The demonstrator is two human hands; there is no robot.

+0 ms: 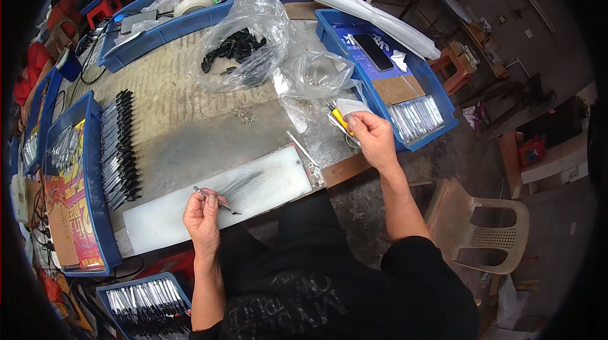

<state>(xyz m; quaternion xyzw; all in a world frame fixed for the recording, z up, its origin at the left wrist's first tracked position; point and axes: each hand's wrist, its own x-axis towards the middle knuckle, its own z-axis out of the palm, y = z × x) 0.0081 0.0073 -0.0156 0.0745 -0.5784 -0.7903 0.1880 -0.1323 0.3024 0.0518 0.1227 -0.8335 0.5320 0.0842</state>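
My left hand (pixel 202 223) is closed around a slim silver piece (pixel 229 207) with a dark tip. It hovers over the white board (pixel 158 216) at the table's near edge. Out to the right, my right hand (pixel 375 140) pinches a crumpled white piece of cloth or paper (pixel 352 106). A yellow-handled tool (pixel 340 118) shows right beside those fingers; whether they touch it I cannot tell. Left of the board, several silver pieces with black ends (pixel 117 150) lie in a long row. Dark smudges mark the board's middle.
Clear plastic bags, one holding black parts (pixel 234 49), lie at the back. Tiny metal bits (pixel 242 115) are scattered mid-table. Blue trays stand left (pixel 109 239), far left (pixel 142 47) and right (pixel 437 132); the right one holds a phone (pixel 373 52). A plastic chair (pixel 484 232) stands right.
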